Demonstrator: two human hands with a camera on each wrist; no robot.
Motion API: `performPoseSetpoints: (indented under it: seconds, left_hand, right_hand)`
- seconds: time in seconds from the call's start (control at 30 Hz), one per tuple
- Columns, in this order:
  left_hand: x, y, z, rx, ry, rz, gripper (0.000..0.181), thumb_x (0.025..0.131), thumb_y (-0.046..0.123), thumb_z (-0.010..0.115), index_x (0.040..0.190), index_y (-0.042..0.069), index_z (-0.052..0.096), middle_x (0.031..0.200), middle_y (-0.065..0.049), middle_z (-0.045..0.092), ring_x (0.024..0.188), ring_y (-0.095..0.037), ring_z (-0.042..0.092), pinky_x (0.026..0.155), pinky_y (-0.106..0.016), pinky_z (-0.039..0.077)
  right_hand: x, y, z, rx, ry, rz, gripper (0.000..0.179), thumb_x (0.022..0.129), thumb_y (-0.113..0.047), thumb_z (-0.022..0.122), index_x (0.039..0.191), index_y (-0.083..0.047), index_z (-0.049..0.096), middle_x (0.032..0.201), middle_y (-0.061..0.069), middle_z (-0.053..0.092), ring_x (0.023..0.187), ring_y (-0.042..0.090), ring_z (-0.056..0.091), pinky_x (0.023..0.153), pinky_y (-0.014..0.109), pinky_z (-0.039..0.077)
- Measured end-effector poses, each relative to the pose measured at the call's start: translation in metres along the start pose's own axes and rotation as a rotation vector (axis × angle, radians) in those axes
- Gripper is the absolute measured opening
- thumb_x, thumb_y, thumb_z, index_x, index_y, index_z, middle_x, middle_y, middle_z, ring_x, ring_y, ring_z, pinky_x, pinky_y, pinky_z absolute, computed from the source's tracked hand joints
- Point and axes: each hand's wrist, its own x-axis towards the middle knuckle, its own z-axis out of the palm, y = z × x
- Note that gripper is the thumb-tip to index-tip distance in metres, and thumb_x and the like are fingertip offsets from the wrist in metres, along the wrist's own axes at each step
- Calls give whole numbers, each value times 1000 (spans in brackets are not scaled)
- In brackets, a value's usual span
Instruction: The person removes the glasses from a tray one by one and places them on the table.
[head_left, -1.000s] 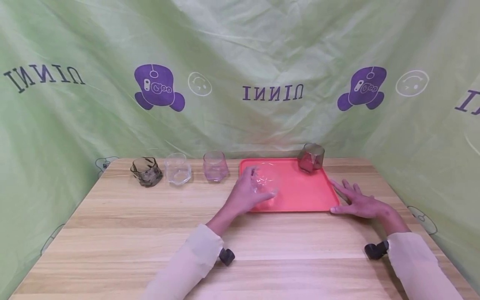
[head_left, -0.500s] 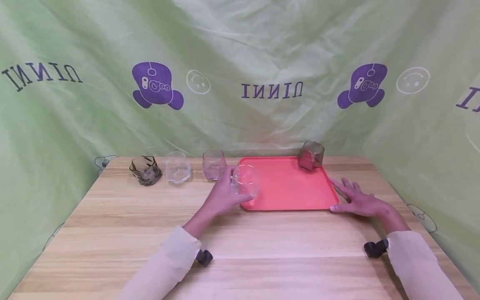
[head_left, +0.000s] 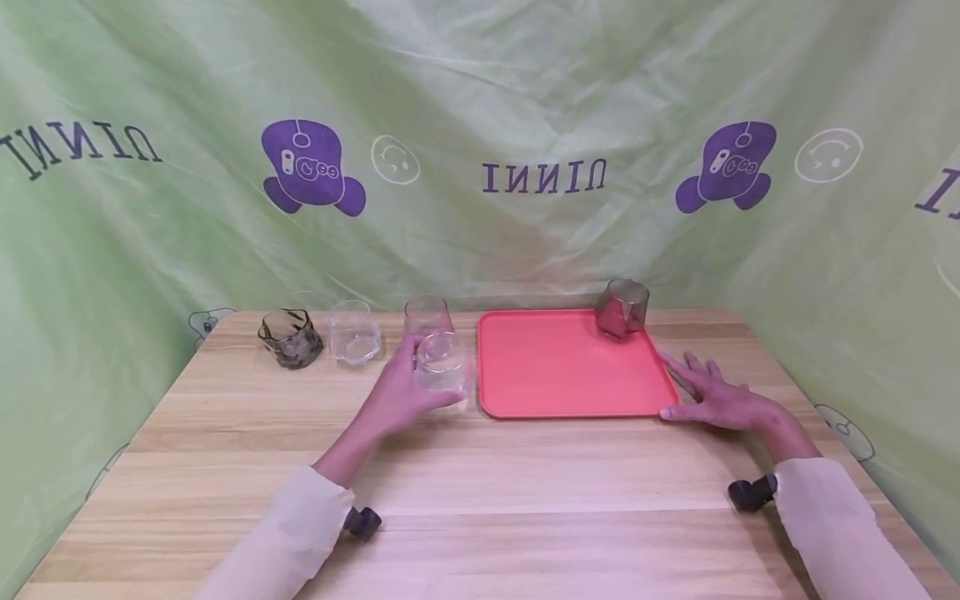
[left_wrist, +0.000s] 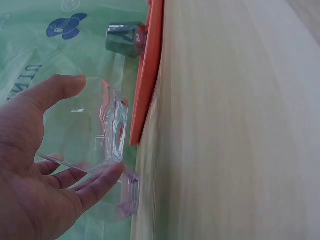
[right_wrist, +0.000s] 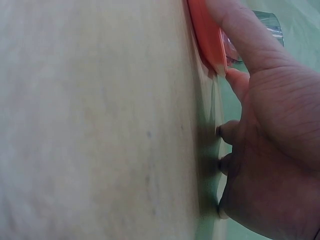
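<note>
— Glassware crowds your left hand (head_left: 397, 392), doesn't it?

— On one side, yes. You have thumb and fingers curled round a clear glass tumbler (head_left: 442, 367), just left of the red rectangular plastic tray (head_left: 577, 375). Directly behind it stands a pale pink glass tumbler (head_left: 427, 315), overlapped in the head view; you can't tell whether the two touch. Farther left come a colourless wavy glass cup (head_left: 354, 335) and, last in the row, a smoky black wavy glass cup (head_left: 291, 340), each apart from the next.

— What about your other hand?

— Your right hand (head_left: 716, 404) is spread wide with nothing in its grasp, thumb and forefinger at the right edge of the tray. Near it, a smoky grey glass tumbler (head_left: 622, 310) stands in the tray's far right corner.

— And edges, and room for you to move?

— A low raised rim runs round the tray, its left side near your held tumbler. In the left wrist view the tumbler's base looks just off the pale wood-grain tabletop (head_left: 525, 492). Behind the row and the tray you meet the table's far edge, then the green printed fabric curtain (head_left: 547, 75), which also hangs along both sides. Your widest stretch of wood lies on the near side, between your two sleeves.
</note>
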Motion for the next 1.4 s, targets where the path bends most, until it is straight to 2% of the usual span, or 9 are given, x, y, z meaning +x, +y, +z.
performPoseSetpoints:
  seconds: [0.27,0.37,0.53,0.7,0.93,1.13,1.27,1.4]
  left_hand:
    - [-10,-11,-26,19,31,-34,108,68,43,96,149,6,35,145,-23,49,133,-44,48,107,-62,41]
    - [-15,-15,-35,40,37,-46,102,69,45,95,145,8,37,143,-23,48,130,-45,48,105,-63,42]
    - [-21,-24,-50,28,56,-69,91,70,44,95,135,9,41,138,-23,49,123,-43,51,99,-61,45]
    - [-29,-34,-65,12,79,-95,96,73,42,94,140,4,37,136,-24,49,125,-42,49,102,-59,43]
    - [-38,-44,-85,46,101,-104,96,76,43,92,141,4,34,133,-23,49,117,-40,51,93,-53,45]
    - [-42,-50,-103,27,129,-131,99,78,42,91,145,2,31,138,-23,45,119,-42,51,90,-51,46]
    - [-44,-58,-113,4,157,-147,101,79,39,91,149,1,28,144,-27,41,124,-43,47,95,-52,43]
    - [-46,-65,-123,18,184,-165,101,80,39,90,150,1,27,147,-30,38,125,-45,43,96,-54,40]
  right_hand:
    - [1,0,-1,2,8,-11,101,92,-47,72,166,-17,10,163,37,-9,142,64,-18,90,91,-11]
    - [0,1,-1,7,6,-10,101,92,-47,72,167,-18,10,163,37,-9,142,64,-18,90,91,-10]
    - [0,2,0,9,8,-12,101,92,-47,72,167,-18,11,163,37,-9,142,63,-18,90,91,-11]
    - [2,3,1,-3,11,-17,101,92,-47,72,167,-18,11,163,37,-8,142,64,-18,89,91,-11]
    - [1,2,1,7,11,-18,101,92,-46,72,166,-16,12,162,38,-8,142,65,-18,89,92,-11]
    - [0,2,1,7,12,-26,100,92,-46,72,166,-16,11,162,38,-9,141,65,-18,89,92,-11]
    - [0,3,1,3,15,-34,100,92,-45,72,166,-16,12,162,39,-8,141,66,-17,88,92,-10]
    - [0,3,1,2,18,-37,100,92,-45,72,166,-15,12,162,39,-9,141,66,-17,88,92,-11]
